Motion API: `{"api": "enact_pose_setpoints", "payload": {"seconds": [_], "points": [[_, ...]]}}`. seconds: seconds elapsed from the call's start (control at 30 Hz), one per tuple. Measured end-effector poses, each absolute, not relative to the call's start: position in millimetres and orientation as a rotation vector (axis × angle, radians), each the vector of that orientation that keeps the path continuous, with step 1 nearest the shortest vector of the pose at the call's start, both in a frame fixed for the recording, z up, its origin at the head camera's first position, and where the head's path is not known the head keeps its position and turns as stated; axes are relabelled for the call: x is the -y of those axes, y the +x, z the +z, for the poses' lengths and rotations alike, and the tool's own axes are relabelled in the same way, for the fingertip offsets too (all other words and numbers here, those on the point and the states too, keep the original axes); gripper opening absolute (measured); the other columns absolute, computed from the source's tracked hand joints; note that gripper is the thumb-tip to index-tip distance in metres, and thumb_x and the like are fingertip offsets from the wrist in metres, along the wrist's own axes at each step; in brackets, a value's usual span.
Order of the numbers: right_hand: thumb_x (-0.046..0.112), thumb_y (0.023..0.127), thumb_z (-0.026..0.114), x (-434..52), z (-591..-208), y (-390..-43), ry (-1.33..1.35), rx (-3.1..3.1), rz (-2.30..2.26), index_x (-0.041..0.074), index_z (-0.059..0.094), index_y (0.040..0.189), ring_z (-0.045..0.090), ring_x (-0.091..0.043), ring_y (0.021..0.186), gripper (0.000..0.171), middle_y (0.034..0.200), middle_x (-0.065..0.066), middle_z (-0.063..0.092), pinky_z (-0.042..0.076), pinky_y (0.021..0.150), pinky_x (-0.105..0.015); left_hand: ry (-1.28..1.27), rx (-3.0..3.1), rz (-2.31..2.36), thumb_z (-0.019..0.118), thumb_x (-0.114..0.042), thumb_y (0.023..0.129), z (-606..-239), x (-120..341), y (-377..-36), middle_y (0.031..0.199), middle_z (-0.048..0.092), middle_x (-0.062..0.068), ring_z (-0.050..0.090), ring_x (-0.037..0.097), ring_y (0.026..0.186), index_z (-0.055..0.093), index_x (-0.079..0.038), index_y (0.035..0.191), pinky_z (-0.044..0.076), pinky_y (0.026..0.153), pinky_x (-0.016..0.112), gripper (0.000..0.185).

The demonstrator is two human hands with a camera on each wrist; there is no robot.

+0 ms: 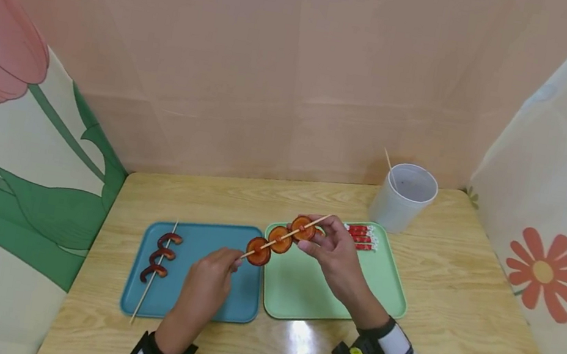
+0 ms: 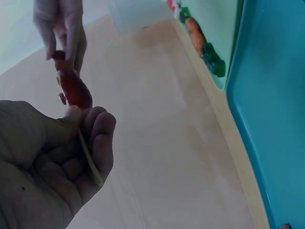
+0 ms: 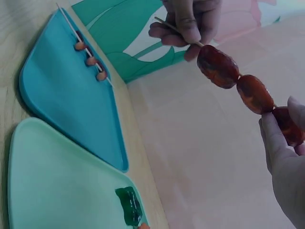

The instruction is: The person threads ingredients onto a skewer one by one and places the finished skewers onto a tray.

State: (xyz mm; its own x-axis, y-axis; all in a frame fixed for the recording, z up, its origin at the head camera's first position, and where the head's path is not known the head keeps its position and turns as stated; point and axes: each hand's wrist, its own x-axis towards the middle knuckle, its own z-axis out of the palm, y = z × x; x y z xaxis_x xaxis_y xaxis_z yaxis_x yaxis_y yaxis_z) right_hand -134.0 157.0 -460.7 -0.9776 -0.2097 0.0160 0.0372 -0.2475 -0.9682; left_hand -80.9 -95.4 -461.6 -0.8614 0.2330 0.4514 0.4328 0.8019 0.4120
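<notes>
Both hands hold a thin wooden skewer (image 1: pixel 285 237) above the trays, threaded with three round red-orange slices (image 1: pixel 280 239). My left hand (image 1: pixel 235 262) pinches the skewer's lower end between thumb and fingers, and the stick (image 2: pixel 90 160) runs across its fingers (image 2: pixel 102 138). My right hand (image 1: pixel 309 240) grips the upper end at the top slice (image 1: pixel 303 228), with fingertips (image 3: pixel 274 133) on that slice (image 3: pixel 287 126). The other two slices (image 3: pixel 218 66) (image 3: pixel 255 93) hang free between the hands.
A blue tray (image 1: pixel 197 231) at the left holds a second skewer (image 1: pixel 156 268) with three curled reddish pieces. Beside it lies a green tray (image 1: pixel 309 292) with small red sticks (image 1: pixel 361 237) at its far corner. A white cup (image 1: pixel 404 197) with one skewer stands behind.
</notes>
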Motion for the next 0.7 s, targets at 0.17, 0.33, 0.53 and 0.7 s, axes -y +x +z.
{"api": "enact_pose_setpoints", "payload": {"seconds": [0.17,0.33,0.53,0.7], "points": [[0.003,0.094,0.072,-156,-472,-136,-0.316,-1.893,-2.257,0.000,0.054,0.129,0.068,-0.012,0.117,0.040,0.141,-0.011,0.061,0.058,0.095,-0.027,-0.449,2.634,-0.698,0.077,0.003,0.087,-473,104,-76,0.076,0.072,0.003,0.068,0.012,0.063,0.076,-0.005,0.087,0.057,0.056,0.029,0.008],[0.012,0.098,0.069,-167,-480,-143,-0.234,-2.030,-2.048,0.001,0.053,0.140,0.066,-0.024,0.126,0.047,0.143,-0.024,0.058,0.055,0.099,-0.025,-0.284,2.672,-0.733,0.076,0.008,0.084,-491,121,-69,0.069,0.071,0.001,0.066,0.011,0.060,0.076,-0.005,0.084,0.054,0.054,0.027,0.013],[0.025,0.099,0.069,-212,-487,-152,-0.033,-2.327,-1.797,0.002,0.057,0.136,0.068,-0.014,0.109,0.045,0.137,-0.022,0.061,0.053,0.095,-0.025,0.056,2.824,-0.765,0.073,0.006,0.087,-503,147,-59,0.077,0.076,0.008,0.073,0.021,0.068,0.075,0.002,0.091,0.057,0.057,0.035,0.005],[0.032,0.100,0.068,-248,-488,-152,0.048,-2.436,-1.686,0.001,0.056,0.137,0.065,-0.011,0.111,0.050,0.138,-0.019,0.060,0.053,0.096,-0.024,0.256,2.924,-0.633,0.072,0.002,0.088,-513,169,-56,0.075,0.073,0.019,0.072,0.038,0.069,0.073,0.007,0.085,0.056,0.057,0.048,0.006]]}}
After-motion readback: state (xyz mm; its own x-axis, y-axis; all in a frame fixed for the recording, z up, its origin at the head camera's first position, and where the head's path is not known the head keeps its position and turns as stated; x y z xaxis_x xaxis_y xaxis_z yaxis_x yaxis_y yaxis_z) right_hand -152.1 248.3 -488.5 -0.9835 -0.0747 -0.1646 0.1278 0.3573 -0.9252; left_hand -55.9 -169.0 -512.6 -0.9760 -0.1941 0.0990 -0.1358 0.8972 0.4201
